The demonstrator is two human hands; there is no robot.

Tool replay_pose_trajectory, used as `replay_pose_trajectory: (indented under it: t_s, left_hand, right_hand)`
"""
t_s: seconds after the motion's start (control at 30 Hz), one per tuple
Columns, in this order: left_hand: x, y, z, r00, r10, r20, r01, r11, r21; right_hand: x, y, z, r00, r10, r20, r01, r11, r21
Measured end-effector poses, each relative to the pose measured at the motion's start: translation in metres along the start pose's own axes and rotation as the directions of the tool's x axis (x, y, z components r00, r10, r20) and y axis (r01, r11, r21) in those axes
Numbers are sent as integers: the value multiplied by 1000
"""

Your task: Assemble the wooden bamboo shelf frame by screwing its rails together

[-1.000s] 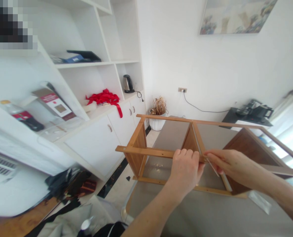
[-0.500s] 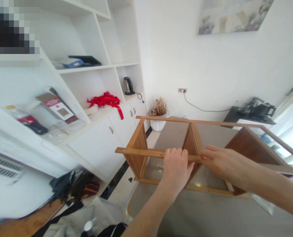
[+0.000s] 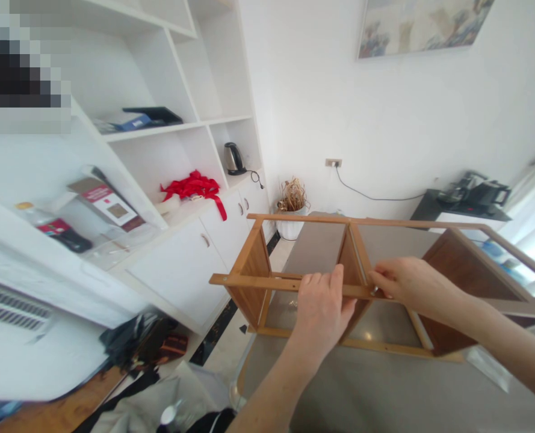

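A wooden shelf frame [image 3: 258,279] lies on its side on a grey-topped table [image 3: 339,385], with several shelf boards between its rails. My left hand [image 3: 321,307] is closed over the near upper rail, thumb beneath and index finger raised. Just right of it, my right hand [image 3: 405,282] is closed in a pinch at the same rail, beside the joint with the middle shelf board [image 3: 349,264]. A small shiny metal screw [image 3: 374,291] shows at its fingertips against the rail; most of it is hidden.
White shelving [image 3: 159,129] on the left holds a kettle [image 3: 234,159], red cloth [image 3: 194,186] and a cola bottle [image 3: 62,231]. A dried potted plant [image 3: 292,198] stands behind the table. Bags [image 3: 136,340] lie at lower left. A plastic bag [image 3: 488,367] lies on the table.
My right hand has shifted slightly right and turned, bringing the metal screw into sight. My left index finger has lifted off the rail.
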State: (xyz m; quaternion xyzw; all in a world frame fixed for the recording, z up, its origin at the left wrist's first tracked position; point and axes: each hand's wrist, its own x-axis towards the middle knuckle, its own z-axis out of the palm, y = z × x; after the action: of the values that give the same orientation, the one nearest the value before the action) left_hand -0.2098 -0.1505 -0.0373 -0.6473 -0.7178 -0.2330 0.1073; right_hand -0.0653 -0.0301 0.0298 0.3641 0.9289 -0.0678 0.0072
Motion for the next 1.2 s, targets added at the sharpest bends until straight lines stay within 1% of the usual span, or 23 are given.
replay_pose_trajectory:
  t_s: [0.1, 0.2, 0.3, 0.43, 0.53, 0.6, 0.7, 0.73, 0.8, 0.87, 0.9, 0.93, 0.97, 1.0, 1.03, 1.1, 1.13, 1.2]
  left_hand:
    - [1, 0, 0, 1000, 10, 4, -10, 1000, 6]
    - [2, -1, 1, 1000, 9, 11, -9, 1000, 3]
    - [2, -1, 2, 1000, 14, 17, -13, 1000, -4]
    - [2, -2, 3, 1000, 6, 14, -5, 1000, -13]
    - [2, -3, 3, 1000, 13, 10, -12, 1000, -16]
    - [1, -3, 4, 1000, 21, 6, -21, 1000, -9]
    - [1, -3, 4, 1000, 26, 4, -26, 1000, 4]
    - [1, -3, 4, 1000, 27, 6, -27, 1000, 5]
    - [1, -4, 4, 1000, 28, 10, -28, 1000, 4]
    - [1, -4, 5, 1000, 27, 9, -27, 1000, 4]
    - [1, -3, 5, 1000, 27, 7, -27, 1000, 5]
    - [1, -3, 5, 1000, 26, 5, -26, 1000, 7]
    - [1, -3, 6, 1000, 24, 3, -24, 1000, 8]
    - [1, -3, 6, 1000, 22, 0, -22, 1000, 9]
    - [1, -3, 7, 1000, 17, -5, -17, 1000, 11]
    - [1, -3, 8, 1000, 11, -16, -11, 1000, 15]
    - [1, -3, 8, 1000, 10, -23, -10, 1000, 18]
    - [1, -4, 9, 999, 10, -36, -9, 1000, 26]
  right_hand:
    - [-21, 9, 5, 997, 38, -67, -40, 999, -18]
    - [-39, 16, 11, 993, 12, -121, -16, 999, -33]
    - [-47, 12, 14, 993, -11, -117, 1, 996, -87]
    - [-40, -9, 10, 998, -45, -33, 41, 992, -118]
    - [-30, -21, 7, 998, -54, -11, 54, 998, -25]
    - [-26, -21, 5, 999, -48, -3, 48, 998, 45]
    - [-27, -11, 1, 998, -41, -37, 42, 998, 37]
    - [-29, -7, 0, 995, -66, -71, 67, 998, 17]
    - [-31, -1, -3, 969, -203, -144, 202, 979, -19]
    - [-32, 0, -6, 907, -381, -182, 379, 924, -45]
    - [-32, -2, -6, 874, -449, -185, 446, 893, -60]
    - [-31, -4, -6, 850, -494, -184, 488, 869, -78]
    - [-29, -7, -5, 836, -515, -187, 506, 857, -99]
    - [-28, -10, -5, 832, -521, -191, 506, 854, -122]
    - [-26, -14, -4, 835, -514, -195, 495, 857, -141]
    - [-20, -19, -3, 862, -468, -194, 443, 882, -159]
    - [-17, -20, -3, 885, -426, -188, 401, 902, -157]
    - [-8, -20, -4, 937, -301, -178, 282, 951, -125]
